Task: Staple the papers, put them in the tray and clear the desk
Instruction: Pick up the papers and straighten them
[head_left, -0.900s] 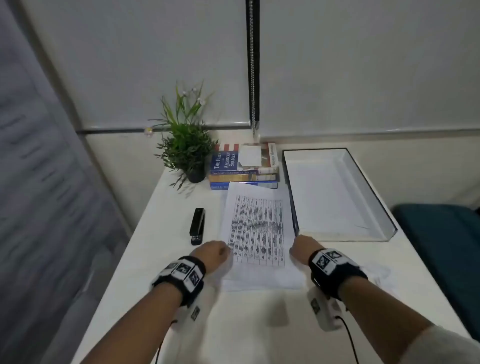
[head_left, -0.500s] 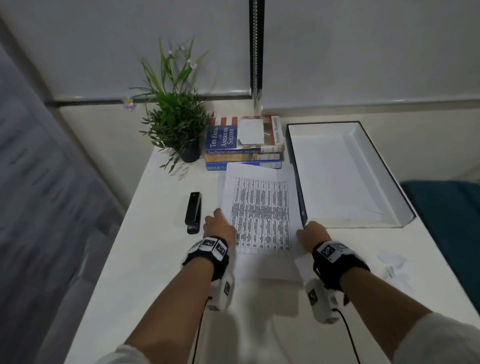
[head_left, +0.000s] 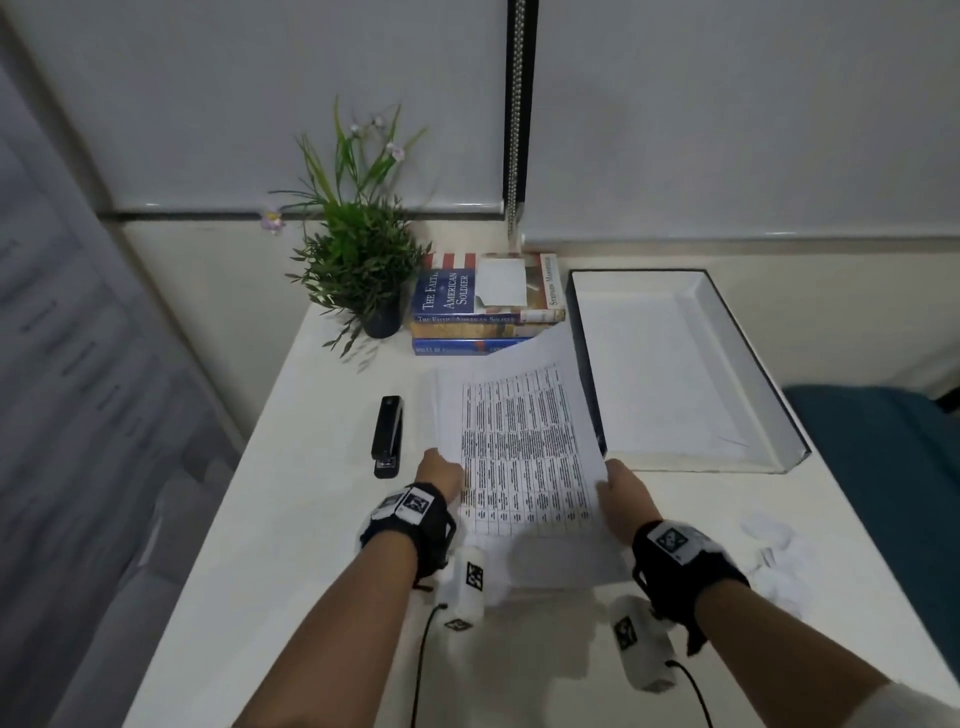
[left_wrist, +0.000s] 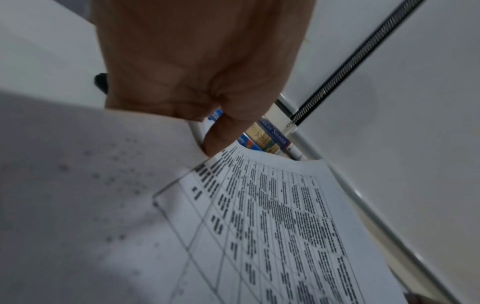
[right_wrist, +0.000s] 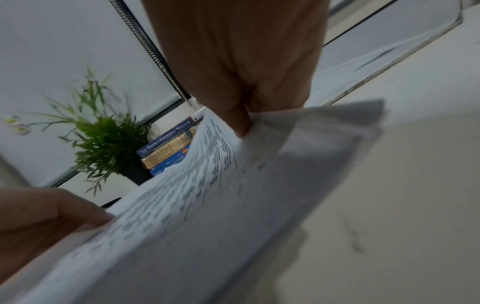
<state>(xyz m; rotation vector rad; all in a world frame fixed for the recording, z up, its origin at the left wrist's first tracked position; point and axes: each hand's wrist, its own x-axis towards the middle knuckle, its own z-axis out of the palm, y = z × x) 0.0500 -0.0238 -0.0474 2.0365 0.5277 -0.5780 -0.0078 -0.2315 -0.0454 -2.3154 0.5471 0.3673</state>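
A stack of printed papers (head_left: 519, 441) with a table of text is lifted off the white desk (head_left: 291, 519), its far end curling up. My left hand (head_left: 441, 470) pinches the stack's left edge, thumb on top (left_wrist: 223, 131). My right hand (head_left: 618, 493) pinches the right edge (right_wrist: 241, 123). More sheets (head_left: 561, 561) lie flat underneath. A black stapler (head_left: 387, 434) lies on the desk just left of my left hand. The empty white tray (head_left: 769, 415) with dark rims sits right of the papers.
A potted plant (head_left: 363, 270) and a stack of books (head_left: 488, 306) stand at the desk's back. Crumpled white paper scraps (head_left: 774, 551) lie at the right edge near my right wrist. A teal seat (head_left: 883, 467) is beyond the desk's right side.
Both hands went from resting beside the papers to pinching their side edges. The stack has risen off the desk and now bows upward.
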